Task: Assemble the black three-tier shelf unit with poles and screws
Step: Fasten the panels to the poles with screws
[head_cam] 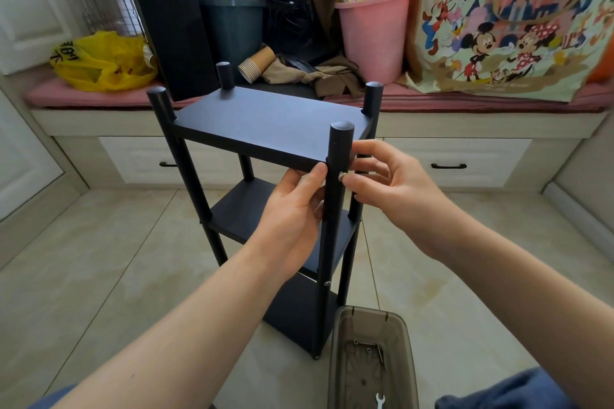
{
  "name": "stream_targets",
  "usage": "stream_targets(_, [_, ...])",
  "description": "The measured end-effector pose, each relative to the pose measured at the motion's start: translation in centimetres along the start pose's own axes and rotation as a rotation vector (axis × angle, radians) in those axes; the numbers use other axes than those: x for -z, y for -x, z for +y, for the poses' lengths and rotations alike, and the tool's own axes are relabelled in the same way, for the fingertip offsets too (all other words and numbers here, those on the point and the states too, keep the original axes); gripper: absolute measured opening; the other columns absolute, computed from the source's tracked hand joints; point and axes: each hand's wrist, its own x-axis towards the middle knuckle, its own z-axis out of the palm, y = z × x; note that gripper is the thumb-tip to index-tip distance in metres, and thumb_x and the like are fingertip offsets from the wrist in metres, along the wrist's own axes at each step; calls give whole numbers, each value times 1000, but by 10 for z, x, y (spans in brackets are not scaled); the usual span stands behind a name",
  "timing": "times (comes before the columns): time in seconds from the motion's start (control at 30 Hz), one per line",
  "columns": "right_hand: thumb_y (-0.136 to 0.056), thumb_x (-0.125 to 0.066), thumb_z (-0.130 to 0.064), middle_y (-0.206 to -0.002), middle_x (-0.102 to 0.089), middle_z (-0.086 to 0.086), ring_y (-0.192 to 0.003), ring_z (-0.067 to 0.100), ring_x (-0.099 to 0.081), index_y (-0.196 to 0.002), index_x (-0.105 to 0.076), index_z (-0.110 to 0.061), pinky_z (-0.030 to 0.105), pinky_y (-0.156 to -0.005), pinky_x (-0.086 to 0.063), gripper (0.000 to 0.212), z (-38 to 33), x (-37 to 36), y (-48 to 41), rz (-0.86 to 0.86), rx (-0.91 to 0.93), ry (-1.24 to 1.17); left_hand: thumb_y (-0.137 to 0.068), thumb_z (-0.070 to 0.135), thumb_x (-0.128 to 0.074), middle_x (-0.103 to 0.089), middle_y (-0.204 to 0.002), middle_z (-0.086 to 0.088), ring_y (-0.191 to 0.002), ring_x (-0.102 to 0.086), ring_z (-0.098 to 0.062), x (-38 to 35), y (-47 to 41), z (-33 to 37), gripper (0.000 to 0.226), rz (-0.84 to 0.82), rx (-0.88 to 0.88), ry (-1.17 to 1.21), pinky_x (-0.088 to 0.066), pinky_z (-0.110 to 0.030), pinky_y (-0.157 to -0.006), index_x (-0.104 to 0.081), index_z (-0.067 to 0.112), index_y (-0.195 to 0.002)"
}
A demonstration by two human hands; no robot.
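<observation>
Matte black shelf unit (265,119) — three tiers, left hand (292,209) gripping pole (339,143), right hand (395,189) pinching screw (341,177)

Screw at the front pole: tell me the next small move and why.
Probably turn the screw in by finger: the right hand pinches it against the pole at the top shelf, while the left hand holds the pole steady.

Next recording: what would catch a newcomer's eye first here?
The black shelf unit stands upright on the tiled floor at centre, all three tiers in place. The left hand grips the near pole while the right hand pinches a silver screw against that pole just under the top tier. Behind, a pink bucket and a cartoon-print bag sit on the bench.
</observation>
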Motion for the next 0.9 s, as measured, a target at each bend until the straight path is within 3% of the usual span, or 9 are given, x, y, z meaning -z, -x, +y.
stream_targets(0.2, [-92,-67,-8,-95,-73,-21,-93,3,-72,-115,-62,-29,12,-72,-53,31,-2,4,-1,-49,-7,-20,-90,36,-59,-74,-118,-3,-106,-71,-15,-3,1,-2,43,-12,-9,68,-57,-22,-79,-61,24,-132])
stream_targets(0.3, [-91,-70,-15,-99,-74,-15,-95,7,-72,-115,-63,-33,28,-79,-60,31,-1,5,-1,-42,-10,3,-90,36,-59,-73,-122,-2,-111,-70,-15,-4,2,-3,44,-12,-10,119,-57,-21,-79,-60,25,-133])
stream_targets(0.43, [-90,-70,-17,-99,-72,-8,-92,9,-72,-107,-64,-36,37,-86,-57,26,1,3,-3,-18,0,9,-93,35,-57,-67,-133,-8,-123,-64,-20,-7,2,-2,52,-10,4,154,-54,-28,-93,-53,20,-143])
stream_targets(0.57, [-90,-71,-17,-95,-73,-13,-90,7,-72,-108,-64,-35,30,-82,-58,26,4,3,-4,-11,15,11,-100,29,-51,-62,-139,-16,-131,-58,-28,-10,1,-4,49,-10,17,195,-44,-39,-110,-49,14,-146])
stream_targets(0.63, [-90,-71,-19,-94,-73,-16,-90,6,-72,-107,-64,-36,26,-81,-59,25,6,2,-5,12,18,18,-99,29,-52,-63,-138,-14,-128,-61,-25,-11,1,-3,49,-17,20,194,-50,-33,-102,-50,15,-145])
stream_targets(0.8, [-88,-73,-20,-96,-74,-11,-94,9,-71,-104,-69,-40,34,-87,-58,26,8,2,-5,55,-26,-24,-92,32,-56,-70,-128,-8,-111,-69,-18,-9,3,0,47,-9,17,149,-57,-24,-82,-58,17,-136])
stream_targets(0.9, [-84,-77,-16,-101,-76,-8,-99,11,-71,-107,-72,-35,42,-97,-53,30,8,4,-6,66,-96,-119,-89,43,-59,-75,-117,2,-110,-70,-13,-10,7,7,43,65,4,-68,-56,-29,-92,-64,22,-126])
